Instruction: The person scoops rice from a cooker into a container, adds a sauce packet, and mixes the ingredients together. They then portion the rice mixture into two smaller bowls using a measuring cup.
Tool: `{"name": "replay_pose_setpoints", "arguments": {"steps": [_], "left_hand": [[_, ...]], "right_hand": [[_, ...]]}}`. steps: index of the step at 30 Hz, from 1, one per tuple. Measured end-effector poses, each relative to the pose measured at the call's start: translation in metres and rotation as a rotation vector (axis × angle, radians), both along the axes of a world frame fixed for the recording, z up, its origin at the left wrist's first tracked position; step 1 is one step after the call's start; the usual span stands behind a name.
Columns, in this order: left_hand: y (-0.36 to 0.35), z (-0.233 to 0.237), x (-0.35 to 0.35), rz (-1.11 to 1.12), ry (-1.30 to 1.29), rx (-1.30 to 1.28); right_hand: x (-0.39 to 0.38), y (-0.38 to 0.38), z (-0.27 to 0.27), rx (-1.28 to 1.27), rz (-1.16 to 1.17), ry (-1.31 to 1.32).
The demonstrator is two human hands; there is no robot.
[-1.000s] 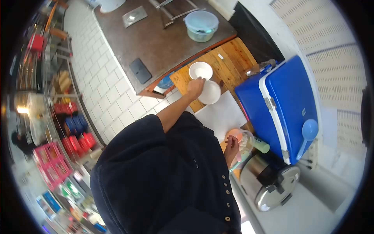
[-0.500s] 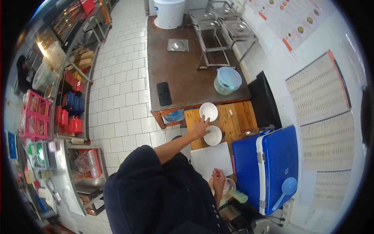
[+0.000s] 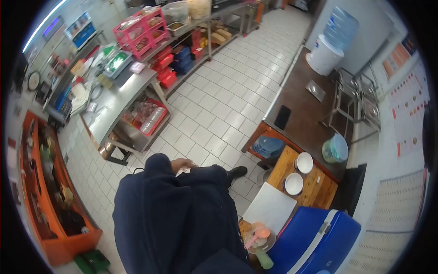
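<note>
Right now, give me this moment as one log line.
left hand: by waist, fingers unclear | right hand: not in view | bowls: on wooden table, no hand near

Bright, even white light over the floor tiles [image 3: 214, 114], with a strip light [image 3: 45, 20] glowing far left. There's soft glare on the steel tabletop [image 3: 116, 98]. Heavy fisheye here: lines bend at the edges and all 4 corners are black. The near dark garment [image 3: 173, 219] reads as flat shadow. On the right, the 2 white bowls [image 3: 294, 183] look crisp.
</note>
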State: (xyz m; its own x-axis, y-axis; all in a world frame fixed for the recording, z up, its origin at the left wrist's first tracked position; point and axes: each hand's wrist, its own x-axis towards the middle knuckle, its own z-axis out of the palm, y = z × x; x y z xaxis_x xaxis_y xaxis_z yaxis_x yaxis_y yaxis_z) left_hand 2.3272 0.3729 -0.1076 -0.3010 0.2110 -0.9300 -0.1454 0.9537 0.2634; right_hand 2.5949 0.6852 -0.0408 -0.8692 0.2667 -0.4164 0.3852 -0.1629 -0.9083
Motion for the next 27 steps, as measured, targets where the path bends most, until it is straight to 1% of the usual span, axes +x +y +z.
{"name": "replay_pose_setpoints", "arguments": {"steps": [2, 4, 5, 8, 10, 13, 17, 19, 20, 21, 22, 23, 24, 26, 27], "left_hand": [[-0.080, 0.012, 0.021, 0.139, 0.066, -0.104], [-0.134, 0.022, 0.048, 0.293, 0.120, -0.143], [-0.152, 0.014, 0.061, 0.361, 0.135, -0.142], [-0.180, 0.009, 0.101, 0.553, 0.161, -0.105], [-0.187, -0.006, 0.127, 0.663, 0.156, -0.057], [-0.197, -0.036, 0.155, 0.813, 0.144, 0.011], [-0.233, -0.071, 0.147, 0.963, 0.212, 0.060], [-0.262, -0.083, 0.123, 0.980, 0.355, 0.027], [-0.276, -0.086, 0.103, 0.988, 0.479, 0.002], [-0.291, -0.081, 0.078, 0.990, 0.606, -0.030], [-0.308, -0.073, 0.053, 1.073, 0.745, 0.029], [-0.328, -0.053, 0.029, 1.163, 0.854, 0.161], [-0.342, -0.004, -0.002, 1.370, 0.871, 0.410], [-0.375, 0.052, -0.060, 1.323, 1.128, 0.470], [-0.390, 0.083, -0.086, 1.273, 1.183, 0.410]], "right_hand": [[-0.001, -0.001, -0.001, 0.032, 0.071, -0.046], [0.001, 0.006, -0.007, 0.063, 0.105, -0.113], [0.001, 0.009, -0.012, 0.077, 0.116, -0.152], [-0.005, 0.020, -0.032, 0.107, 0.135, -0.283], [-0.014, 0.020, -0.051, 0.126, 0.165, -0.376], [-0.044, 0.009, -0.066, 0.146, 0.205, -0.547], [-0.110, -0.039, -0.093, 0.176, 0.246, -0.747], [-0.149, -0.074, -0.102, 0.194, 0.271, -0.817], [-0.167, -0.092, -0.101, 0.209, 0.287, -0.844], [-0.186, -0.109, -0.103, 0.226, 0.309, -0.857], [-0.207, -0.127, -0.107, 0.251, 0.335, -0.857], [-0.228, -0.147, -0.104, 0.273, 0.367, -0.857], [-0.254, -0.168, -0.105, 0.298, 0.392, -0.819], [-0.303, -0.208, -0.109, 0.385, 0.457, -0.632], [-0.331, -0.232, -0.109, 0.478, 0.491, -0.375]]}}
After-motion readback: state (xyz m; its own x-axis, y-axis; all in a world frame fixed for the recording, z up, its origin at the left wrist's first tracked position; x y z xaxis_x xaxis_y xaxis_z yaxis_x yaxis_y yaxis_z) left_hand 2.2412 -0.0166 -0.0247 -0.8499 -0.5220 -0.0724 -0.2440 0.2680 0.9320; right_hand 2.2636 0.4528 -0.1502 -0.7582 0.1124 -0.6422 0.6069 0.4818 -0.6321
